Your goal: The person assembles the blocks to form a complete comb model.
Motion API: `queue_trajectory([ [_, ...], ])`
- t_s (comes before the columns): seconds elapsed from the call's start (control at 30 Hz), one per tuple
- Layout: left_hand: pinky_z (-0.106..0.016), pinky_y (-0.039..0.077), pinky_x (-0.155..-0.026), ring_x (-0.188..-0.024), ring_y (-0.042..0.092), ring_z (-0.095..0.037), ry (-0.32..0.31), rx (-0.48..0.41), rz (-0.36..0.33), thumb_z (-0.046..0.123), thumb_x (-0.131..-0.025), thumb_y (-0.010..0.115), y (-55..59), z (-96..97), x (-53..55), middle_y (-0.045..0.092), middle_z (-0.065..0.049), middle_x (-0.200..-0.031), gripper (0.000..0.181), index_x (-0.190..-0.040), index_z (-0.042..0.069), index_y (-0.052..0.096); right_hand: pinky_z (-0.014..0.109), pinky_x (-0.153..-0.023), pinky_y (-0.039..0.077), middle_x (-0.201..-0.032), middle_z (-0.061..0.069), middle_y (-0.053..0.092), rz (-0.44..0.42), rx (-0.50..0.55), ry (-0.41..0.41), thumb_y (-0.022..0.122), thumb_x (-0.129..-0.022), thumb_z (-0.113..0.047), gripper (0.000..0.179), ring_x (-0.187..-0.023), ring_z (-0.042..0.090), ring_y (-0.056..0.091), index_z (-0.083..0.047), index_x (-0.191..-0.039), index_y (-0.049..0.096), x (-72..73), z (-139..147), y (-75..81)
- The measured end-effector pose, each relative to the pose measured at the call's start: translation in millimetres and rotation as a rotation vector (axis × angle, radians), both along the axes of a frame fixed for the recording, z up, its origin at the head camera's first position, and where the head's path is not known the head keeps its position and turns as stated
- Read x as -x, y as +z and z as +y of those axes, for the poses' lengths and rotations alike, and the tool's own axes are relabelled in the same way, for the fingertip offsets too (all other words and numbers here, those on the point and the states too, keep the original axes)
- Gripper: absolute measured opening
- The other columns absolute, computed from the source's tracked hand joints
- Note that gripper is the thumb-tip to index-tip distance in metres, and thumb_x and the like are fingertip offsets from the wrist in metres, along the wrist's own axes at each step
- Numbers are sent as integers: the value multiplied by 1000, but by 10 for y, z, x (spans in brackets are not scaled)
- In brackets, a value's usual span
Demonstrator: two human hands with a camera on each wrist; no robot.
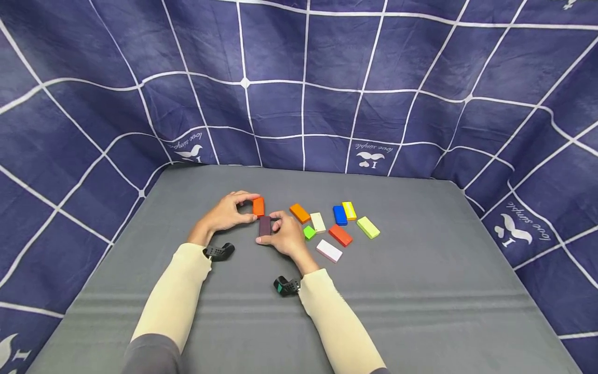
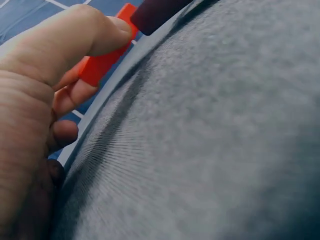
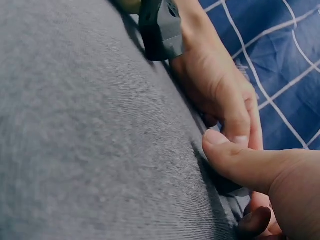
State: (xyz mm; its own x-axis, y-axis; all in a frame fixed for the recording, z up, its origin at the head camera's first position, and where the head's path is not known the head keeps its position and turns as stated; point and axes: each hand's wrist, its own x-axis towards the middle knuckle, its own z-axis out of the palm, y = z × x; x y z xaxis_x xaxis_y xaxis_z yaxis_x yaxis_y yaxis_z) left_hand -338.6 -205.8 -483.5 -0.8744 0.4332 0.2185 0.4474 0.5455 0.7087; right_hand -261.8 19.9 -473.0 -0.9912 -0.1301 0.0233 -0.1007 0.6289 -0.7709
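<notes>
Head view, I log: orange-red block (image 1: 258, 206), ends pinched between thumb and fingertip of the left hand (image 1: 226, 213); dark block (image 1: 264, 226), just nearer, ends pinched likewise by the right hand (image 1: 287, 236). I judge these end-grips steady both, leaving long sides free.

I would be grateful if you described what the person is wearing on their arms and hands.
The left hand and right hand are bare, without gloves. Cream sleeves cover both forearms, with dark grey cloth at their upper ends. At each wrist sits a curved black mount; the right one shows a green patch.
</notes>
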Motion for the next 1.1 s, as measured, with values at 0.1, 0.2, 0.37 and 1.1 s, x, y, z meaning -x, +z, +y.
queue_trajectory([
  [0.1, -41, 41, -100, -113, 53, -22, 6, 6, -9, 32, -78, 87, -1, 21, 13, 64, -4, -131, 65, -138, 23, 63, 26, -74, 46, -85, -4, 63, -1, -10, -27, 95, -64, -40, 72, -75, 13, 55, -17, -125, 64, 11, 12, -14],
  [0.2, -39, 41, -97, -110, 53, -21, 15, 20, -17, 34, -77, 87, 8, 38, 21, 64, -4, -131, 66, -137, 23, 63, 27, -75, 47, -86, -5, 65, 3, -44, -36, 95, -63, -42, 72, -77, 13, 57, -19, -125, 65, 21, 11, -16],
  [0.37, -41, 41, -100, -114, 54, -23, -11, 38, -45, 37, -78, 87, 37, 48, 41, 64, -6, -133, 66, -138, 23, 63, 29, -78, 47, -86, -9, 66, 20, -106, -44, 95, -63, -46, 73, -81, 13, 58, -20, -125, 65, 24, -18, -13],
  [1.1, -42, 44, -97, -112, 54, -22, -21, 115, -61, 41, -79, 84, -15, 4, 48, 65, -1, -137, 72, -144, 28, 57, 26, -74, 48, -85, -13, 66, 26, -89, -41, 96, -58, -49, 78, -80, 9, 58, -17, -125, 70, 44, -46, -74],
])
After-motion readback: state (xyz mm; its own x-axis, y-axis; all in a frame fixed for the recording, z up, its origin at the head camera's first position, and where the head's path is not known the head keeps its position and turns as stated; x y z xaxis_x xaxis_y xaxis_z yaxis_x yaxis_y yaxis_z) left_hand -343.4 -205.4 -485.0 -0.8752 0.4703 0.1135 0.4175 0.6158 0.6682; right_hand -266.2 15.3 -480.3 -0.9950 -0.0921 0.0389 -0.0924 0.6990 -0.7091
